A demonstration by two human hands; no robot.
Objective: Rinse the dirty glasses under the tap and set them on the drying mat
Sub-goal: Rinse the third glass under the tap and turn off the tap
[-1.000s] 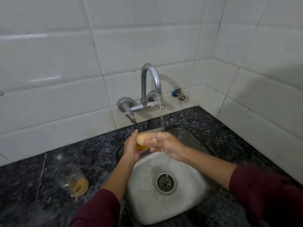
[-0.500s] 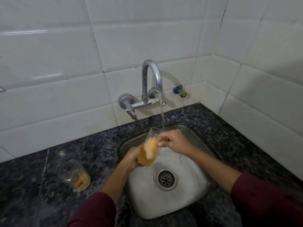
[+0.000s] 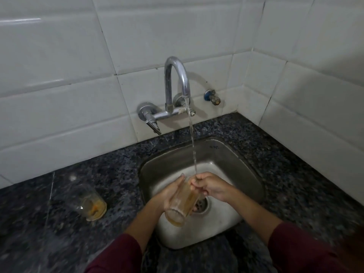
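A clear glass (image 3: 182, 203) streaked with orange residue is tilted over the steel sink (image 3: 244, 166), mouth up toward the tap. My left hand (image 3: 167, 196) grips its side from the left. My right hand (image 3: 210, 186) pinches the rim, fingers under the thin stream running from the chrome tap (image 3: 177, 85). A second dirty glass (image 3: 88, 202) with orange dregs at its bottom stands on the dark granite counter (image 3: 59, 233), left of the sink. No drying mat is in view.
White tiled walls meet in a corner at the back right. A small wall valve (image 3: 211, 97) sits right of the tap. The tap lever (image 3: 153, 125) points down left. The sink drain (image 3: 201, 203) lies partly behind the glass.
Both hands have dropped lower in the sink with the glass, which now tilts more, base toward me. The camera view has shifted downward.
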